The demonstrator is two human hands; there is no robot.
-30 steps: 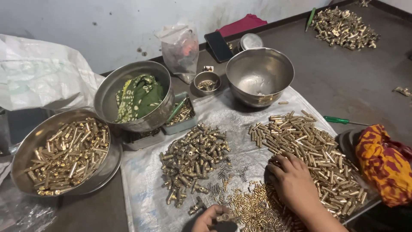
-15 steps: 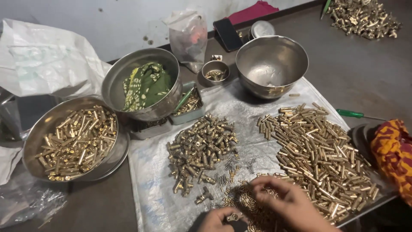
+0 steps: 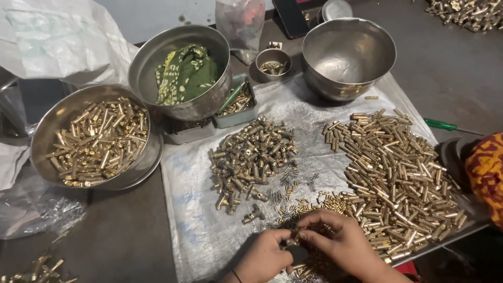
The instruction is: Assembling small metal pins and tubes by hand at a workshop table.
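Observation:
My left hand (image 3: pixel 264 257) and my right hand (image 3: pixel 343 242) meet at the near edge of a white plastic sheet (image 3: pixel 194 209), fingertips pinched together on a small brass part (image 3: pixel 291 242) over a heap of tiny brass pieces (image 3: pixel 314 209). A large pile of long brass tubes (image 3: pixel 398 173) lies just right of my right hand. A pile of darker brass fittings (image 3: pixel 251 157) lies beyond my left hand.
A steel bowl of brass tubes (image 3: pixel 94 141) stands at the left, a steel bowl with green cloth (image 3: pixel 181 71) behind it, an empty steel bowl (image 3: pixel 348 55) at the back right. A small cup (image 3: pixel 273 62), a green screwdriver (image 3: pixel 443 126) and clear plastic bags (image 3: pixel 241 21) lie around.
The view has moved closer over the sheet. My right hand came left off the long tubes and joined my left hand over the small pieces, both now pinching a part.

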